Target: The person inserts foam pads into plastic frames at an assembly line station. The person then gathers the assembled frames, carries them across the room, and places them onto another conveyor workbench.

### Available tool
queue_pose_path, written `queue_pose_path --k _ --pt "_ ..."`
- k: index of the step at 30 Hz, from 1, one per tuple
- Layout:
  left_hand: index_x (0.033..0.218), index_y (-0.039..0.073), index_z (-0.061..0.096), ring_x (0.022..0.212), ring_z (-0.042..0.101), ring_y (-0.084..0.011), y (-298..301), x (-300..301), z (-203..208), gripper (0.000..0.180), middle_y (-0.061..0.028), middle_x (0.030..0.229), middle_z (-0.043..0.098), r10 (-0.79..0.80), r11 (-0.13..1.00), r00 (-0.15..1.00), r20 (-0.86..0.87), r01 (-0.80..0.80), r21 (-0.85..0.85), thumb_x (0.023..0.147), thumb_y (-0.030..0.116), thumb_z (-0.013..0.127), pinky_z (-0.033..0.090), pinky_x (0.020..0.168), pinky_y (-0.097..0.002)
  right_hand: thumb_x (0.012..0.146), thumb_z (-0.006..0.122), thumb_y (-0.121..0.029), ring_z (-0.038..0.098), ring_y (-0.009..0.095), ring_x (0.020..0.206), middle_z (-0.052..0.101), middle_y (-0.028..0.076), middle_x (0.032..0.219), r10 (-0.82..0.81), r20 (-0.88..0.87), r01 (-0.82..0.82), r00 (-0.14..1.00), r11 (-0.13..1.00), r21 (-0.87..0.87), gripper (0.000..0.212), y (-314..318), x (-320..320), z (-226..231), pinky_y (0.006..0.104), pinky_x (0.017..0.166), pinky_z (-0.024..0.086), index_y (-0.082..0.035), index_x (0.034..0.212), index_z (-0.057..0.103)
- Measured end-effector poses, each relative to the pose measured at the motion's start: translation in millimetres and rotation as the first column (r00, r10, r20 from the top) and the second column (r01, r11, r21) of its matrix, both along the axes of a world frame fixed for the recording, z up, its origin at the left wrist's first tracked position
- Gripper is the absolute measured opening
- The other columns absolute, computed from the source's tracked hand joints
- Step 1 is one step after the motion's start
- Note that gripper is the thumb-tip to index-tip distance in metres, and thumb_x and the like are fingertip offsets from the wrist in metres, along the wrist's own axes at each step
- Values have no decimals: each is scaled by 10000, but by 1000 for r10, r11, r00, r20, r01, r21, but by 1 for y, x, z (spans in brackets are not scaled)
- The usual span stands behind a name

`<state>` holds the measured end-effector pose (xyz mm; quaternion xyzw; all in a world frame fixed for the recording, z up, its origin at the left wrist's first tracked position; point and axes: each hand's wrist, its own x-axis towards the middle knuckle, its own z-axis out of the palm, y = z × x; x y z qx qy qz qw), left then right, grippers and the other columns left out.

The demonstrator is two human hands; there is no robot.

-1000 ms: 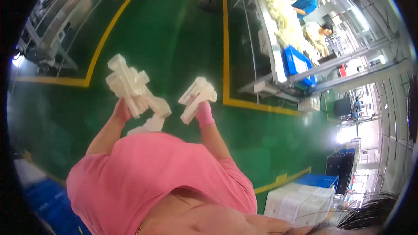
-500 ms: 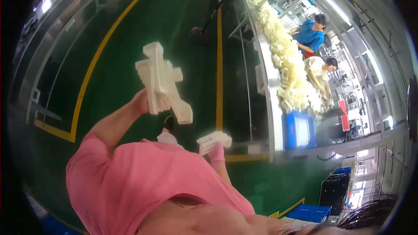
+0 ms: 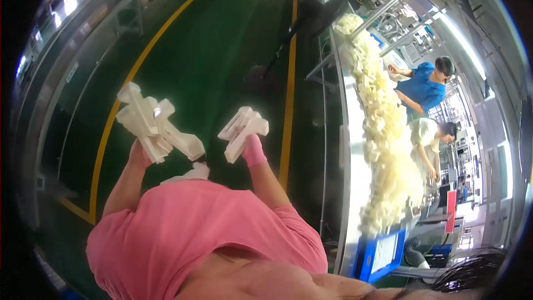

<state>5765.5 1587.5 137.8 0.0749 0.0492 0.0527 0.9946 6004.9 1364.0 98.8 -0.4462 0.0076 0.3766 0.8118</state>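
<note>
My left hand (image 3: 141,154) is closed around several white, long-shaped plastic parts (image 3: 149,120). They are stacked together and stick out past my fingers over the green floor. In my right hand (image 3: 254,143), which wears pink, is a smaller bundle of similar white plastic parts (image 3: 242,128). These cover most of that hand's fingers. The two bundles are held apart in front of my pink shirt (image 3: 211,216). Below them, close to the shirt, a whitish shoe (image 3: 195,172) partly shows.
A long bench (image 3: 351,133) runs along the right, heaped with cream-white plastic parts (image 3: 383,128). A blue bin (image 3: 383,255) sits at its near end. Behind the bench are a person in blue (image 3: 425,89) and one in pale clothing (image 3: 426,139). A yellow line (image 3: 133,69) marks the green floor.
My right hand has risen and moved away from my body with its parts. My left hand has shifted left and lower. The bench's near end and bin now appear lower in view.
</note>
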Motion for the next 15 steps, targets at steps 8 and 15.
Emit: queue_pose_path --k 8,15 --pt "1064 132 480 845 520 -139 137 210 -36 334 -39 944 532 -213 746 957 194 288 -600 775 264 583 457 755 -320 705 570 -13 519 266 929 516 95 1036 -105 -165 82 981 987 -137 506 85 144 9 399 794 435 -83 1177 403" --pt "1148 66 444 923 518 -247 202 412 40 450 -132 1035 517 -87 984 991 102 69 163 782 305 552 427 803 -391 863 397 -195 541 222 885 520 88 1002 -103 -57 108 993 991 82 337 124 306 -63 370 795 462 -72 1177 390"
